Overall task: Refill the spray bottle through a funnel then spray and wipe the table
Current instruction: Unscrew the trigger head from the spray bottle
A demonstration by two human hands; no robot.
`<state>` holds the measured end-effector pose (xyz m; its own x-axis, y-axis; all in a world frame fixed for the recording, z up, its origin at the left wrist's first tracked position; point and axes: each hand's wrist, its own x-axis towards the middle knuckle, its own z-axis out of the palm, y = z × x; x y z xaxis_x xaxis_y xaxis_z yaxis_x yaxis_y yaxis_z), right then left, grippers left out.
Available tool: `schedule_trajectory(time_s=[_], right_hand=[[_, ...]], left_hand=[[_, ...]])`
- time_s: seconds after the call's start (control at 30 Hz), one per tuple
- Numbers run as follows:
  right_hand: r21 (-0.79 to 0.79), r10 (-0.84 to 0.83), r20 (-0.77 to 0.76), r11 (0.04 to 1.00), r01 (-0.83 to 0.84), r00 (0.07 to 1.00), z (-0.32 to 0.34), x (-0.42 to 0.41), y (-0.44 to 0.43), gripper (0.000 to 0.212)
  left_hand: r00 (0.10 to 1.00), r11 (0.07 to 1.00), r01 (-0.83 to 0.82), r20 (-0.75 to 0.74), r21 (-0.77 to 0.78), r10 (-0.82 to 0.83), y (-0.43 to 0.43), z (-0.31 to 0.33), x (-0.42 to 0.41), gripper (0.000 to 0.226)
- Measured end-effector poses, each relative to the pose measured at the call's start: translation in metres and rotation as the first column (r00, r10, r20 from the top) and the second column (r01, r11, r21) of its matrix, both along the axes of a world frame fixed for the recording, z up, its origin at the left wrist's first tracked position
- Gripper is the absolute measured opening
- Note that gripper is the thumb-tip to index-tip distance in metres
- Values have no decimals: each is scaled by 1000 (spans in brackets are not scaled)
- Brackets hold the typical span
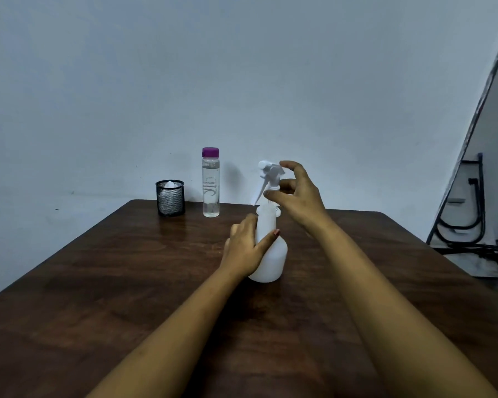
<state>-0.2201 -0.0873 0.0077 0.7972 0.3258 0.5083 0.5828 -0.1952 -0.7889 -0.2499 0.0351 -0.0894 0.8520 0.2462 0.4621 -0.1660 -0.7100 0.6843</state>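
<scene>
Hands are both busy with the white spray bottle (268, 248), which stands upright near the middle of the dark wooden table (127, 282). The left hand (246, 248) is wrapped around the bottle's body, thumb laid across the front, steadying it on the tabletop. The right hand (295, 191) sits higher, at about one o'clock from the left, its fingertips pinched on the collar of the white trigger head (269, 175); the other fingers are spread loosely above it.

The head looks lifted clear of the neck, with a thin dip tube trailing down toward the opening, so I judge this to be the opening step: getting the sprayer off so the bottle can be filled.

At eleven o'clock from the spray bottle, near the far edge, stands a clear water bottle (210, 185) with a purple cap, almost full. Further left, at ten o'clock, is a black mesh cup (170, 198) with something white inside; whether that is the funnel or a cloth I cannot tell.

Next, the sprayer needs setting down somewhere clean, a funnel seated in the neck, and the purple cap unscrewed for pouring.
</scene>
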Motion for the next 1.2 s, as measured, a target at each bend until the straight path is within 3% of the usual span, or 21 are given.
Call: schedule_trajectory(time_s=[0.3,0.53,0.87,1.1,1.2], right_hand=[[29,5,94,1000,-8,996,60,-7,-6,46],[103,-15,153,995,-1,988,106,-10,-12,43],[123,-23,162,992,3,987,128,-9,-44,46],[144,-28,308,989,-18,951,134,-17,-70,42],[202,-147,370,976,75,917,125,-23,-78,49]], left_hand=[[970,971,-123,-180,204,160,-4,18,9,66],[948,984,-75,-294,163,121,4,30,15,66],[957,996,-39,-284,84,61,-4,37,17,66],[958,996,-54,-278,70,71,-14,38,20,63],[961,997,-52,-267,63,67,-16,38,20,62]])
